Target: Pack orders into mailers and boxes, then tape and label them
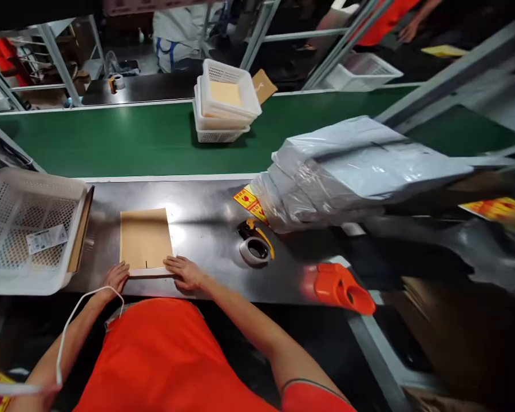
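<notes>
Light falls from above, striking white glare off the metal surface (206, 209) around the packet (144, 237), while a soft dark band crosses both. The belt (124, 149) shows a pale sheen, and the bags (356, 154) glint along their folds. Below the surface and at lower right it is dim. The orange tool's (343, 288) left end smears; toward the right edge, shapes look stretched and blurred.

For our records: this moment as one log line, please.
left hand: on envelope, near-left corner; right hand: near-right corner; envelope: on table; tape: right of envelope
</notes>
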`<state>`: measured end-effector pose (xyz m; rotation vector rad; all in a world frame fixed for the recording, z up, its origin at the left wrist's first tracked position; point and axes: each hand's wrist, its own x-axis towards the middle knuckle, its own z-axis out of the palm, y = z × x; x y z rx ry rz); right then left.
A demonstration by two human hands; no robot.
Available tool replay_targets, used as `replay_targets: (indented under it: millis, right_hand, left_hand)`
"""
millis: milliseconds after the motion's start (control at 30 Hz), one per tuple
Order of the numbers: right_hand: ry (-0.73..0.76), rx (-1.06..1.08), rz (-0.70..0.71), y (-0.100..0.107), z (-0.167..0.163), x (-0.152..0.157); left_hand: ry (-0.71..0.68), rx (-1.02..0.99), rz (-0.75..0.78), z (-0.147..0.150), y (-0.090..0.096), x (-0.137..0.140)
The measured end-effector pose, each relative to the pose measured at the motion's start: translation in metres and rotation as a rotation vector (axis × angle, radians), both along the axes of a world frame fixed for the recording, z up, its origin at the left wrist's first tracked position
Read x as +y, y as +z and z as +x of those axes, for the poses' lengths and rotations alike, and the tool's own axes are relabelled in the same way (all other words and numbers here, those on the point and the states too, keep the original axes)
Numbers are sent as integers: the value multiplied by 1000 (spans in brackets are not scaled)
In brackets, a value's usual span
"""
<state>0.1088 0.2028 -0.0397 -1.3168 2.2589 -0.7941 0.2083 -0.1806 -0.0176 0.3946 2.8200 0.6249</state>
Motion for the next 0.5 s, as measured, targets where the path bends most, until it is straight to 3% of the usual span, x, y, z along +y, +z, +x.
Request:
replay_targets:
  millis: [100,267,500]
  right_hand:
    - [-169,-25,-86,-14,2,-2]
    - [-402,1,-97,-24,7,-20]
    - [-764,64,99,-26,6,-46]
  left_hand:
    - [121,26,42,5,-3,9]
    - [272,25,35,-5,-8,25]
    - [401,-11,25,-24,-16,40]
